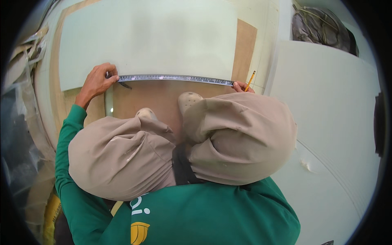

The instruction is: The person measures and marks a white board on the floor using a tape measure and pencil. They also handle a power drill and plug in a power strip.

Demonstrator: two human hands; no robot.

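Nearest the camera is the person's green shirt (204, 212), and just beyond it two knees in beige trousers (171, 143), the person crouching with pale shoes (188, 99) planted on a brown plywood board (159, 96) on the floor.

Across the board lies a steel tape (175, 78), a thin grey band with fine dark graduations, stretched nearly straight along the near edge of a pale greenish-white sheet (147, 38) that covers most of the board's far part. The tape runs from near the sheet's left near corner to its right near corner.

The left hand (98, 81) is closed on the tape's left end, fingers curled over it and pressing it down at the sheet's edge. The right hand (243, 86), mostly hidden behind the right knee, pins the tape's right end and grips a yellow pencil (250, 81) that tilts up and to the right.

A white panel (326, 102) lies to the right.
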